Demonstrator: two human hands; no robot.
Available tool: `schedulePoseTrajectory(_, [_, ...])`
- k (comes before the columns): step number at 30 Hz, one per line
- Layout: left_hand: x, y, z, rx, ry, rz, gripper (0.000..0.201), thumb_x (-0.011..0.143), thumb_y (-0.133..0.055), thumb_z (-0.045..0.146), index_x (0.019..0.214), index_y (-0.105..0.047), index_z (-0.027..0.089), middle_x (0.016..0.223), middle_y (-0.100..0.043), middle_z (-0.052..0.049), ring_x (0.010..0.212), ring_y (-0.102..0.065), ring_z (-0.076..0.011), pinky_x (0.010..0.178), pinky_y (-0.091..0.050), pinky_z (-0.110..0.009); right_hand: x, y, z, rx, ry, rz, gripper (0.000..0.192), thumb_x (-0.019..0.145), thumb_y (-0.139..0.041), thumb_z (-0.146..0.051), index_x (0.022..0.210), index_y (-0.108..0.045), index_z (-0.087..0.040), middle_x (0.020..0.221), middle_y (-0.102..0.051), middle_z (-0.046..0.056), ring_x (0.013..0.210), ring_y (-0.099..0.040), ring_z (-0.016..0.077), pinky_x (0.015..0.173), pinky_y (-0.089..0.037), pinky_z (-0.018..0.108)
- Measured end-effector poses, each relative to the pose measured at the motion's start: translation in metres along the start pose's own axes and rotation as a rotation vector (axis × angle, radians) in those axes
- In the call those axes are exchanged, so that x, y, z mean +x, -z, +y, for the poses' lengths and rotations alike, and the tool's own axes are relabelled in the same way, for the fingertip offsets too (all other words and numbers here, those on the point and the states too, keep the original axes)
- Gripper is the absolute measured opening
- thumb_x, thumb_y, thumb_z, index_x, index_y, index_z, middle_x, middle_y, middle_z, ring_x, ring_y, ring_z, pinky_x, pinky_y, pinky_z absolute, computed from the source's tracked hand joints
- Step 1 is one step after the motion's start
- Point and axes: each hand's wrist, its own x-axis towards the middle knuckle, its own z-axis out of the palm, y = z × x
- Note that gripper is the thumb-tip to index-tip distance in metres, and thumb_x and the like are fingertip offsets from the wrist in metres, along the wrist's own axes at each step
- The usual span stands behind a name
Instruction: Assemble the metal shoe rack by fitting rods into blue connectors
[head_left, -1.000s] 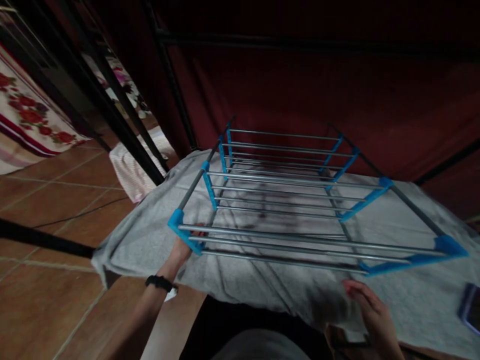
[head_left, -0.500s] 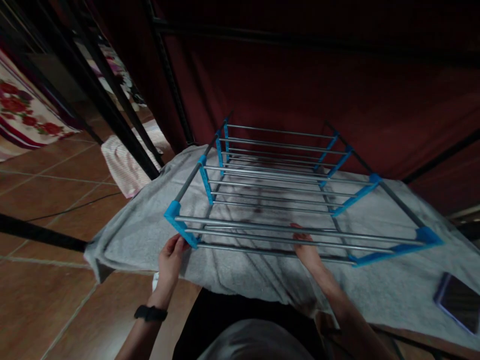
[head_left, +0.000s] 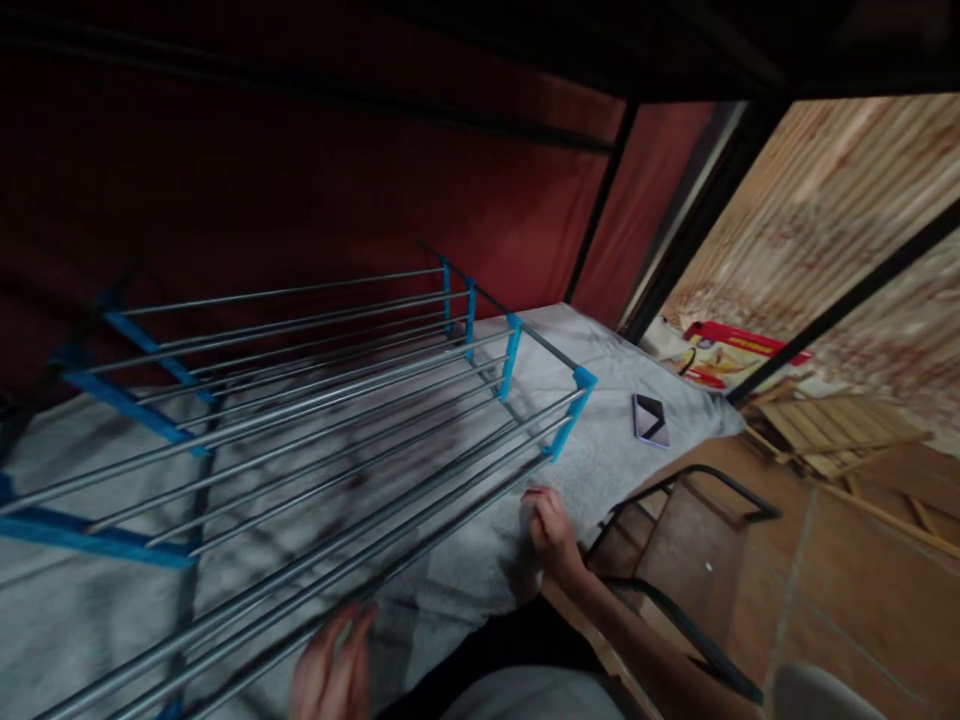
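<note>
A rack (head_left: 315, 390) of grey metal rods with blue plastic brackets stands on a grey towel (head_left: 600, 450) spread over a table. My left hand (head_left: 334, 670) is at the bottom edge, fingers spread, just below the nearest rods and holding nothing. My right hand (head_left: 551, 530) rests on the towel under the rack's near right end, fingers loosely curled; no object shows in it. A blue corner bracket (head_left: 574, 400) is just above and right of that hand.
A dark phone (head_left: 649, 418) lies on the towel at the right. A black metal chair frame (head_left: 675, 560) stands by the table's right edge. Wooden slats (head_left: 832, 425) and a red box (head_left: 739, 345) lie on the tiled floor. Dark red fabric hangs behind.
The view has swung right. My right hand has left the middle rods for the towel at the near right end. My left hand has come off the blue left corner bracket.
</note>
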Motion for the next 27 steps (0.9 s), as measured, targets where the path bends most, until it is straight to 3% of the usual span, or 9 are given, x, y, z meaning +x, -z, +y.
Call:
schedulePoseTrajectory(3, [0.026, -0.015, -0.004, 0.074, -0.124, -0.080, 0.053, 0.099, -0.047, 0.020, 0.151, -0.045, 0.026, 0.128, -0.067, -0.011, 0.112, -0.066, -0.0262, 0.094, -0.051, -0.040, 0.013, 0.007, 0.027, -0.016, -0.183, 0.142, 0.026, 0.083, -0.046, -0.014, 0.103, -0.061, -0.021, 0.103, -0.063, 0.009, 0.103, -0.059, 0.0252, 0.094, -0.051, 0.045])
schedulePoseTrajectory(6, [0.041, -0.028, -0.010, 0.138, -0.181, -0.193, 0.058, 0.097, -0.046, 0.015, 0.154, -0.041, 0.024, 0.128, -0.068, -0.011, 0.111, -0.066, -0.0272, 0.095, -0.050, -0.041, 0.033, 0.011, 0.052, -0.006, -0.339, 0.264, 0.039, 0.079, -0.048, -0.018, 0.117, -0.057, -0.019, 0.114, -0.061, 0.012, 0.111, -0.057, 0.0266, 0.097, -0.050, 0.046])
schedulePoseTrajectory(9, [0.052, -0.046, -0.005, 0.150, -0.196, -0.313, 0.057, 0.094, -0.045, 0.007, 0.149, -0.049, 0.023, 0.129, -0.069, -0.010, 0.115, -0.066, -0.0255, 0.100, -0.050, -0.040, 0.053, 0.012, 0.068, 0.055, -0.368, 0.202, 0.050, 0.077, -0.050, -0.020, 0.127, -0.055, -0.017, 0.124, -0.061, 0.014, 0.117, -0.057, 0.0275, 0.104, -0.047, 0.048])
schedulePoseTrajectory(13, [0.067, -0.077, 0.013, 0.175, -0.178, -0.443, 0.054, 0.094, -0.043, 0.005, 0.144, -0.055, 0.020, 0.131, -0.070, -0.009, 0.115, -0.068, -0.0229, 0.098, -0.053, -0.036, 0.067, 0.009, 0.076, 0.129, -0.394, 0.039, 0.039, 0.081, -0.051, -0.025, 0.119, -0.060, -0.020, 0.111, -0.068, 0.009, 0.103, -0.063, 0.0244, 0.099, -0.050, 0.044])
schedulePoseTrajectory(17, [0.073, -0.099, 0.017, 0.212, -0.171, -0.491, 0.058, 0.092, -0.036, 0.001, 0.143, -0.056, 0.021, 0.128, -0.072, -0.008, 0.110, -0.070, -0.0200, 0.093, -0.056, -0.033, 0.065, 0.004, 0.075, 0.074, -0.424, 0.073, 0.032, 0.084, -0.051, -0.028, 0.113, -0.062, -0.021, 0.102, -0.070, 0.006, 0.094, -0.065, 0.0225, 0.092, -0.053, 0.039])
schedulePoseTrajectory(22, [0.075, -0.105, 0.014, 0.157, -0.153, -0.445, 0.060, 0.091, -0.037, 0.001, 0.143, -0.056, 0.024, 0.123, -0.073, -0.007, 0.101, -0.073, -0.0193, 0.084, -0.058, -0.031, 0.065, -0.001, 0.076, -0.040, -0.391, 0.119, 0.021, 0.087, -0.048, -0.030, 0.099, -0.062, -0.021, 0.089, -0.069, 0.008, 0.082, -0.065, 0.0251, 0.080, -0.055, 0.041])
schedulePoseTrajectory(27, [0.080, -0.087, 0.043, 0.069, -0.040, -0.522, 0.064, 0.087, -0.043, -0.002, 0.144, -0.053, 0.027, 0.124, -0.072, -0.007, 0.110, -0.069, -0.0239, 0.091, -0.054, -0.036, 0.060, 0.006, 0.076, -0.157, -0.212, 0.109, 0.025, 0.089, -0.047, -0.034, 0.105, -0.061, -0.020, 0.093, -0.069, 0.012, 0.086, -0.065, 0.0279, 0.078, -0.056, 0.043])
